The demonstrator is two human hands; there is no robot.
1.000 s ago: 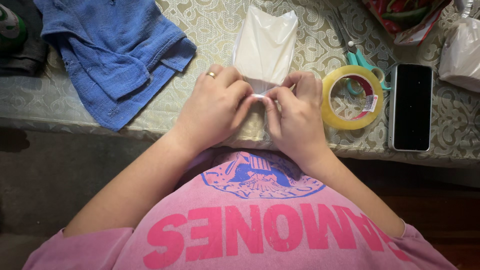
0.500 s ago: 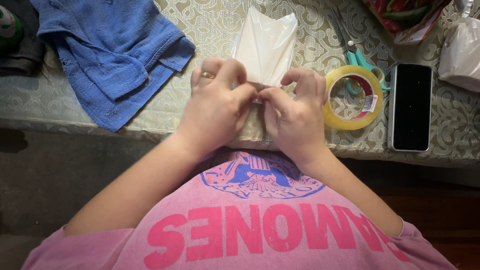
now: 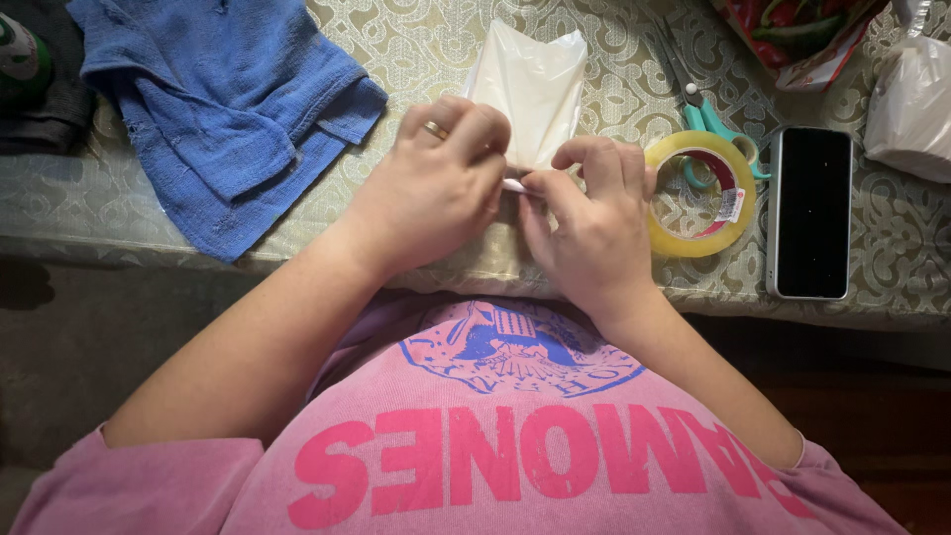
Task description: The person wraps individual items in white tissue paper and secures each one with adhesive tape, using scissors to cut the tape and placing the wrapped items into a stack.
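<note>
A small clear plastic bag (image 3: pixel 532 84) filled with a white substance lies on the patterned tablecloth (image 3: pixel 416 59) in front of me. My left hand (image 3: pixel 436 193), with a gold ring, and my right hand (image 3: pixel 589 223) meet at the bag's near end. Both pinch its twisted or folded neck between thumbs and fingertips. The neck is mostly hidden under my fingers.
A yellow roll of clear tape (image 3: pixel 699 193) lies just right of my right hand, with teal-handled scissors (image 3: pixel 705 114) behind it. A black phone (image 3: pixel 810 213) lies further right. A blue cloth (image 3: pixel 228 99) sits at left. Other bags (image 3: pixel 906 99) are at the far right.
Both hands have shifted slightly away from me along the bag's neck, and my left hand has rolled over further on top of it. The bag stays in place.
</note>
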